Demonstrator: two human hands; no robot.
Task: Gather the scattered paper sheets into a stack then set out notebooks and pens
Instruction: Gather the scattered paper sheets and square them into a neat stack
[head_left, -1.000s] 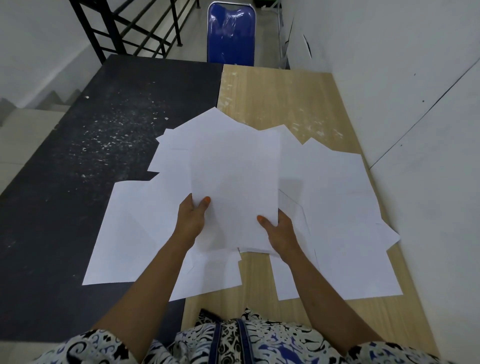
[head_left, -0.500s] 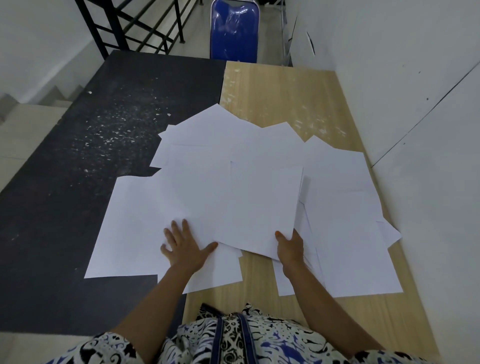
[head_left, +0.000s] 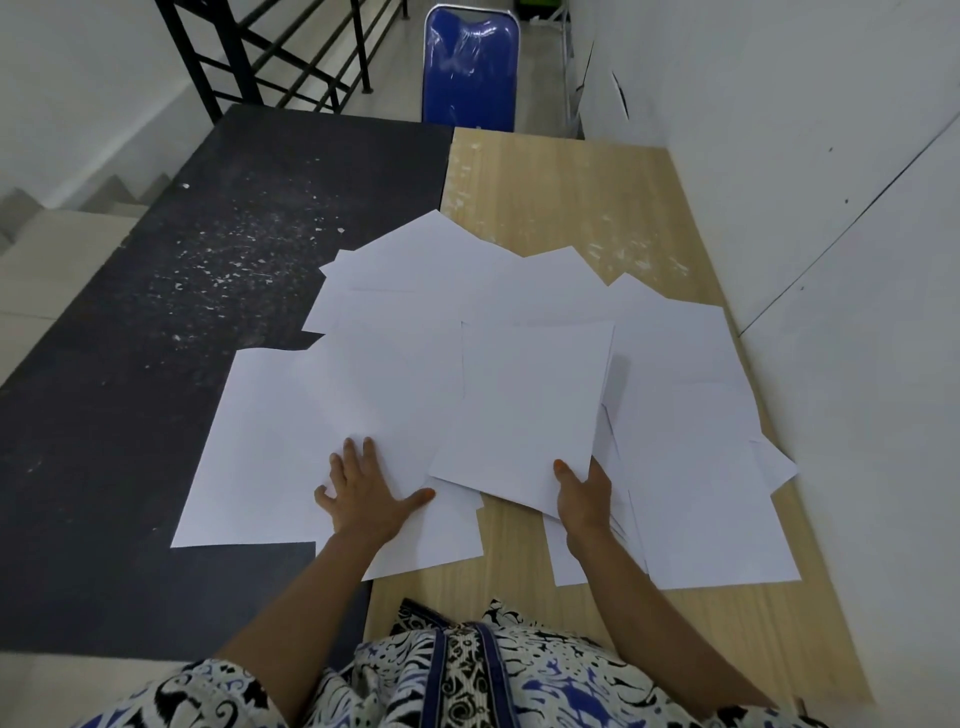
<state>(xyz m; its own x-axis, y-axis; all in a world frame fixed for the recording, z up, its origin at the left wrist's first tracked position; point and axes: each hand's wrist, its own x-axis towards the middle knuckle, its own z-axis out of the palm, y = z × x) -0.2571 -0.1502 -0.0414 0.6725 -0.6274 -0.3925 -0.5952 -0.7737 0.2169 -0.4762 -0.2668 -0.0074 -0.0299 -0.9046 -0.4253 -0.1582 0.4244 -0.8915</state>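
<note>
1. Now that I have let go of the bundle with my left hand (head_left: 363, 493), that hand lies flat with its fingers spread, pressing on the loose paper sheets (head_left: 291, 441) at the seam between the dark table half (head_left: 156, 322) and the wooden half (head_left: 571, 208). A second ago both hands held the sheets up off the table.
2. My right hand (head_left: 584, 496) alone has the gathered sheets (head_left: 524, 410) now, thumb on top and fingers curled under the near corner; the bundle has come down and swung right, lying low over the wooden side.
3. As I judge it, the lowering means the gathering goes on: the flat hand is placed to slide the next sheet toward the bundle.
4. Most sheets are still fanned out across both halves, overlapping, some reaching close to the wall (head_left: 831, 260), so the stack is barely begun.
5. No notebooks or pens are in view; that part has not started.
</note>
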